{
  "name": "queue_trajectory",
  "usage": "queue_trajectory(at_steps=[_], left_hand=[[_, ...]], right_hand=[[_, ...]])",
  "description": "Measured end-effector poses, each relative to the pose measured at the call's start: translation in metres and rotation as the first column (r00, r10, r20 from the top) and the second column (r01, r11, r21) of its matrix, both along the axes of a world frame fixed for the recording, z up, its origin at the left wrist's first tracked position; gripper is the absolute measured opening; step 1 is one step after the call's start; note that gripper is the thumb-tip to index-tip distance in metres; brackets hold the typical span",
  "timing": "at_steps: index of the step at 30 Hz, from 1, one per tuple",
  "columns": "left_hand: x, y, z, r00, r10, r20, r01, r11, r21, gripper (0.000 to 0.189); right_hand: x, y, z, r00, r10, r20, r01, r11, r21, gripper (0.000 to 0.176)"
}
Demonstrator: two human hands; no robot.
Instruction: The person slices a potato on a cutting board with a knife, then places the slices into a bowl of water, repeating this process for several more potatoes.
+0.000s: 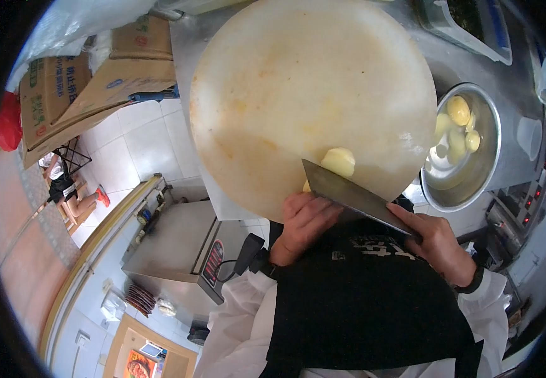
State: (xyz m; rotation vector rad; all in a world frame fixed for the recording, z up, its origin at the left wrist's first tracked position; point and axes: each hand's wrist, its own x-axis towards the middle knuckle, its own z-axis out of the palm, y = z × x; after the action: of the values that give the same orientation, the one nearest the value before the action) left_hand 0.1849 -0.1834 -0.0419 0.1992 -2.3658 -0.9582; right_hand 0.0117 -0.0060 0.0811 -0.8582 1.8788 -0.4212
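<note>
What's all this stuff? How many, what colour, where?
Cutting board: one, cream, top centre
Cleaver: one, grey, at board's near edge
Potato piece: at least one, yellow, on board
Bowl: one, silver, right of board
Potatoes: several, yellow, in bowl
Tub: one, whitish, right of bowl
Boxes: two or more, brown, upper left
Steel appliance: one, silver, lower left
Seated person: one, white top, far left
Apron: one, black, bottom centre
Left hand: one, white-sleeved, beside cleaver
Right hand: one, white-sleeved, holding cleaver

Commercial-style kitchen
Big round chopping board (298,82), cleaver (356,196) over its near edge — steel bowl (489,156) by its right edge.
</note>
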Motion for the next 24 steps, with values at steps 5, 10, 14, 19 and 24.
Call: queue_trajectory(at_steps=[5, 10, 14, 19, 24], left_hand=[[0.009, 0.001, 0.001, 0.995, -0.03, 0.092, 0.013, 0.985, 0.172, 0.028], [0.012, 0.002, -0.004, 0.996, 0.0, 0.094, -0.021, 0.973, 0.229, 0.025], [0.004, 0.003, -0.002, 1.0, 0.009, 0.021, -0.01, 0.999, 0.053, 0.026], [0.015, 0.002, -0.004, 0.995, -0.055, 0.083, 0.031, 0.963, 0.267, 0.027], [0.034, 0.014, -0.026, 0.978, -0.083, 0.191, -0.018, 0.879, 0.477, 0.026]], right_hand=[[-0.01, 0.012, 0.032, 0.998, 0.065, 0.017, -0.066, 0.996, 0.06, 0.076], [-0.008, 0.005, 0.033, 0.997, 0.081, 0.017, -0.082, 0.992, 0.099, 0.076], [0.001, 0.001, 0.005, 1.0, 0.018, -0.001, -0.018, 0.999, 0.032, 0.077], [-0.007, 0.01, 0.028, 0.998, 0.064, 0.015, -0.064, 0.997, 0.038, 0.078], [-0.006, 0.004, 0.032, 0.995, 0.104, -0.007, -0.103, 0.993, 0.058, 0.079]])
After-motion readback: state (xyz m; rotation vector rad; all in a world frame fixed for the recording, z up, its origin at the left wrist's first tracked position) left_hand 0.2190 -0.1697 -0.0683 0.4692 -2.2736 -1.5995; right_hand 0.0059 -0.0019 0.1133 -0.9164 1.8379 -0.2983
